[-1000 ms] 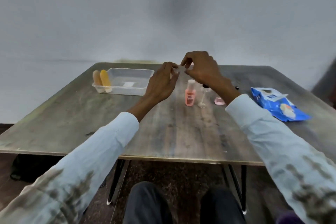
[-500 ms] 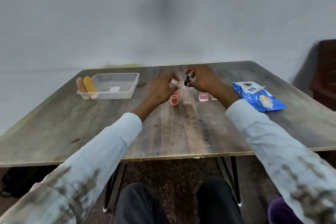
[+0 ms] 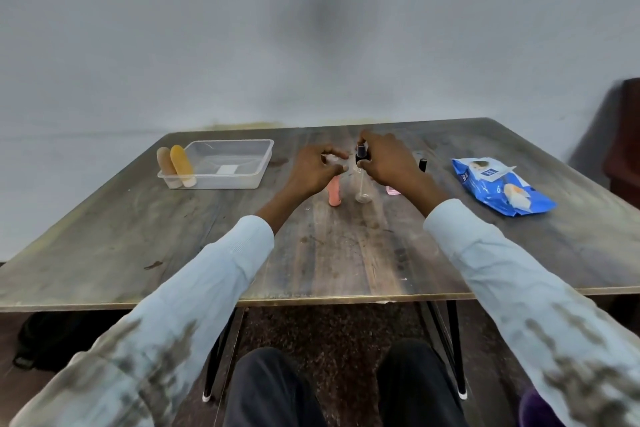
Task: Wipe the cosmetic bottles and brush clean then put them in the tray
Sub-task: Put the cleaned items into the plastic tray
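Head view: your left hand (image 3: pixel 317 168) is raised over the worn grey wooden desk (image 3: pixel 173 246), fingers (image 3: pixel 337 153) curled and pinching something small and pale, likely a wipe, too blurred to name with certainty. Your right hand (image 3: pixel 388 159) sits just beside it, fingers clenched round the dark cap of a clear slim glass bottle (image 3: pixel 362 180) that stands upright on the desk. Touching distance to its left, partly hidden under your left hand, stands a peach-pink plastic bottle (image 3: pixel 334 192). A small pink item (image 3: pixel 392 190) peeks out from behind your right wrist; its shape cannot be told. A thin black stick-like object (image 3: pixel 423 164) lies past your right hand, mostly hidden. The clear rectangular plastic tray (image 3: pixel 263 163) sits at the far left of the desk, well apart from both hands, with a white label showing through its floor. Two rounded tubes lean against its left wall, a tan one (image 3: pixel 165 165) and an orange-yellow one (image 3: pixel 182 165); whether they stand inside or outside that wall is unclear. A blue wet-wipes packet (image 3: pixel 498 189) lies flat at far right. Pale blue sleeves cover both forearms.
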